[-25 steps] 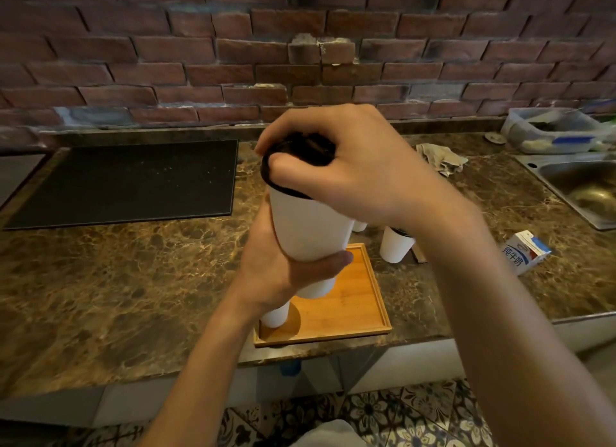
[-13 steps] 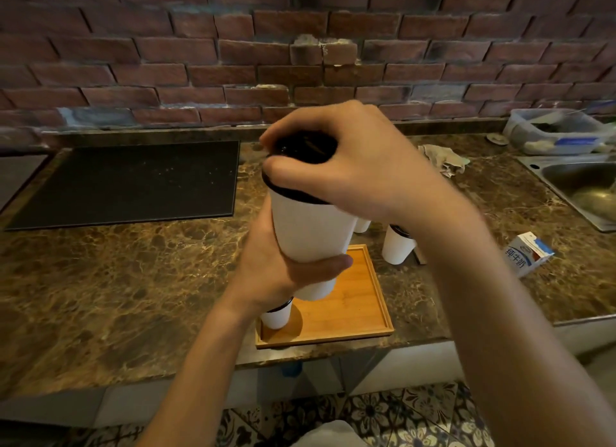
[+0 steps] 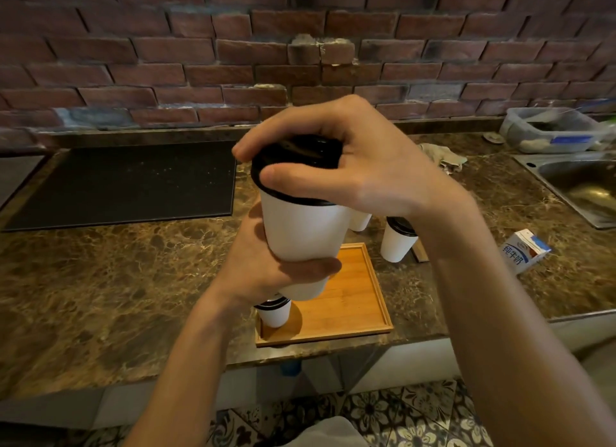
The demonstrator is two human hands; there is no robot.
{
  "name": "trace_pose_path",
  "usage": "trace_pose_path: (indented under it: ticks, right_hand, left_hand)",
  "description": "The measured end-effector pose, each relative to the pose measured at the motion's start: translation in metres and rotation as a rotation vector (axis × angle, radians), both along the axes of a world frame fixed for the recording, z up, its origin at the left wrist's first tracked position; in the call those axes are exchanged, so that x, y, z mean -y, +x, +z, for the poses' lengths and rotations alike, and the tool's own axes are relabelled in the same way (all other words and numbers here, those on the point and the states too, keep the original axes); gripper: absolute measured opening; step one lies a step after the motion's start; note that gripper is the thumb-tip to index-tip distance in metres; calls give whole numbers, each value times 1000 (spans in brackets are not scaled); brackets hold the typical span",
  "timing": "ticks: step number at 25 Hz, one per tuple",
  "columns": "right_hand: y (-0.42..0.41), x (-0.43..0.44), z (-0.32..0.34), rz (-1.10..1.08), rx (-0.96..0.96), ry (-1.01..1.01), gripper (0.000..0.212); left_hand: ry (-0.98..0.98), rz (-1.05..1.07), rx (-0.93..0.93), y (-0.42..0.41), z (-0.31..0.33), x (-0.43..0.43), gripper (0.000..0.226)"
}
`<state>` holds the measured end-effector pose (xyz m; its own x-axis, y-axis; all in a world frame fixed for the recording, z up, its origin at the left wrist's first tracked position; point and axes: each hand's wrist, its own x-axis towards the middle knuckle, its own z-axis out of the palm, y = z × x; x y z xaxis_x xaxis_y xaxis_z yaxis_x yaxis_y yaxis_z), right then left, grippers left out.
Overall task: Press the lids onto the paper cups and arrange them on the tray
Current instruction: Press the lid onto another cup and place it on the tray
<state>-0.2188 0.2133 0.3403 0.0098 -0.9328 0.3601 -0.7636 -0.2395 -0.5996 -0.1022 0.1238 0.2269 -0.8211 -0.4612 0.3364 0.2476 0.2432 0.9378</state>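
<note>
I hold a white paper cup (image 3: 301,233) up in the air above the wooden tray (image 3: 353,300). My left hand (image 3: 263,270) grips its lower part from the left. Over the cup's black lid (image 3: 300,160) my right hand (image 3: 346,160) curls, with thumb and fingertips on the lid's rim. One lidded white cup (image 3: 275,311) stands in the tray's near left corner. Another lidded cup (image 3: 396,241) stands on the counter just right of the tray. Part of one more white cup (image 3: 360,220) shows behind the held one.
A milk carton (image 3: 525,250) lies on the marble counter (image 3: 116,280) to the right. A steel sink (image 3: 580,186) and a plastic box (image 3: 550,131) are at the far right, a crumpled cloth (image 3: 445,156) behind. A black mat (image 3: 126,183) covers the left back. A brick wall rises behind.
My right hand's fingers have shifted round the lid's rim, so more of the black lid shows. The cup stays held at about the same height.
</note>
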Motion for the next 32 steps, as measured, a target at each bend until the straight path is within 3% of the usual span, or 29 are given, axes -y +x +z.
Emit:
trace_pose_path:
  ticks: [3, 6, 10, 14, 19, 27, 32]
  right_hand:
    - [1, -3, -7, -114, 56, -112, 40]
    - [-5, -18, -24, -225, 307, -199, 65]
    - [-3, -42, -60, -364, 533, 9, 79]
    - [24, -41, -89, -398, 572, 46, 68]
    - [37, -24, -93, -612, 548, -117, 86]
    - [23, -22, -85, -625, 535, -160, 77]
    - [11, -23, -79, -584, 551, -124, 70]
  left_hand:
    - [2, 45, -1, 3, 1, -4, 82]
    - [11, 141, -22, 2, 3, -4, 106]
    - [25, 166, -82, 1, 5, -3, 92]
    - [39, 179, -101, -5, 2, -7, 91]
    - [37, 200, -117, -15, -2, -23, 80]
    - [18, 164, -35, -14, 1, -16, 91]
    - [127, 10, 86, -5, 2, -4, 61]
